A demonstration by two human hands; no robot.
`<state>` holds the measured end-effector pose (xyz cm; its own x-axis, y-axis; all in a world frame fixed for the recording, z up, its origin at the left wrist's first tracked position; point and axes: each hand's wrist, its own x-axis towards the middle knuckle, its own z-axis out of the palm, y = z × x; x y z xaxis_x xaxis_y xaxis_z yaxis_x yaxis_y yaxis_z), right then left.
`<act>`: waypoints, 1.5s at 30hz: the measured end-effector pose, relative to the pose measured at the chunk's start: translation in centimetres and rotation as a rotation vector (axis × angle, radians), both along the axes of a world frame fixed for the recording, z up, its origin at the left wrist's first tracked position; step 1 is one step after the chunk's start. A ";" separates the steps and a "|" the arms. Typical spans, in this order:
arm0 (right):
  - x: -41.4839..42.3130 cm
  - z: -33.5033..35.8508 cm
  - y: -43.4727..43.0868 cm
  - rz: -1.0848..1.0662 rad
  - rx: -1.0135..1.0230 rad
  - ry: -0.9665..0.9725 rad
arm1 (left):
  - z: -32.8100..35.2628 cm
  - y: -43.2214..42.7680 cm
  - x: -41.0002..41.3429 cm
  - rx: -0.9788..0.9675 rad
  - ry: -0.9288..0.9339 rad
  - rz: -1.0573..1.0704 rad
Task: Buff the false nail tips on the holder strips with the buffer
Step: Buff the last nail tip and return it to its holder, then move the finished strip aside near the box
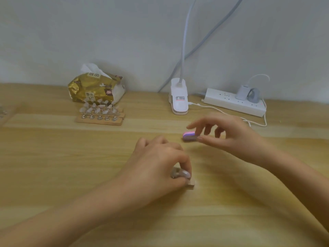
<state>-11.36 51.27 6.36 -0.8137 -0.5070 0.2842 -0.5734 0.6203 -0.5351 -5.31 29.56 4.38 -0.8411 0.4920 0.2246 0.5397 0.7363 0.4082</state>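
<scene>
Left hand [156, 163] at lower centre gripped a holder strip [190, 183] with nail tips [183, 173], right hand [229, 134] pinched the buffer [189, 136] at centre right

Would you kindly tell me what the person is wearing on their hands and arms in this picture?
Nothing worn shows. The left hand and right hand are bare: no gloves, rings or watch. The left forearm and right forearm are bare too, with no sleeve in view.

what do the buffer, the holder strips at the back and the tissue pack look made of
Buffer: probably foam, matte, with stacked pink and purple layers. Holder strips: seemingly bare wood, pale tan and dull. Tissue pack: thin plastic film, glossy gold, crinkled with bright highlights.
</scene>
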 end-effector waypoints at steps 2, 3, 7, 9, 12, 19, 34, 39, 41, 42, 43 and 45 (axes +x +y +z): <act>0.7 0.6 0.0 0.058 0.019 -0.102 | -0.1 -0.1 0.1 0.000 -0.027 0.001; 1.0 0.7 0.1 0.079 0.054 -0.151 | -0.2 -0.2 0.1 0.000 -0.030 -0.002; 3.0 -0.2 0.0 0.167 0.209 -0.368 | -0.2 -2.3 0.1 -0.080 0.005 -0.036; 4.0 -1.1 -0.7 0.158 0.167 -0.361 | -0.3 -4.2 0.1 -0.101 -0.019 -0.041; 5.2 -2.3 -1.7 0.093 0.060 -0.231 | -0.9 -6.0 0.1 -0.022 -0.097 -0.060; 7.2 -2.8 4.5 -0.138 0.103 -0.120 | -2.5 -1.8 -1.5 0.046 -0.109 -0.175; -1.2 -2.2 32.9 -1.343 0.196 -0.201 | -2.4 21.0 -9.5 -0.184 0.207 -0.269; -1.7 -2.1 34.2 -1.378 0.183 -0.177 | -3.1 22.7 -10.2 -0.185 0.228 -0.243; -1.5 -2.4 33.6 -1.249 0.115 -0.128 | -3.2 22.6 -10.3 -0.175 0.230 -0.243; -1.3 -2.6 33.4 -1.174 0.076 -0.098 | -3.2 22.6 -10.3 -0.169 0.229 -0.241; -1.2 -2.9 33.4 -1.096 0.076 -0.062 | -3.2 22.6 -10.4 -0.165 0.231 -0.240; -1.1 -3.6 33.7 -0.992 0.173 0.003 | -3.2 22.6 -10.4 -0.155 0.236 -0.239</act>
